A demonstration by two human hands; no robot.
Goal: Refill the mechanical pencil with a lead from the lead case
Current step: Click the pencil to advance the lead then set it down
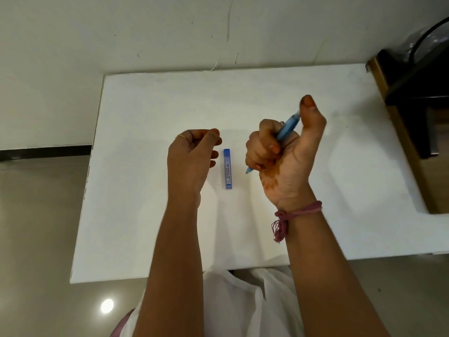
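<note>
Left hand [194,154] raised, fingertips pinched together, contents too small to tell. Lead case [227,169] flat on desk [145,215] between both hands, long axis pointing away, nearer the left. Right hand [279,152] fisted around mechanical pencil [286,128].

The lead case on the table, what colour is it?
Blue, with a pale printed label; the lead case shows in the head view.

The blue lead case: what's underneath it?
The lead case lies flat on the bare white table, between the two hands. Whether anything is inside it cannot be seen.
</note>
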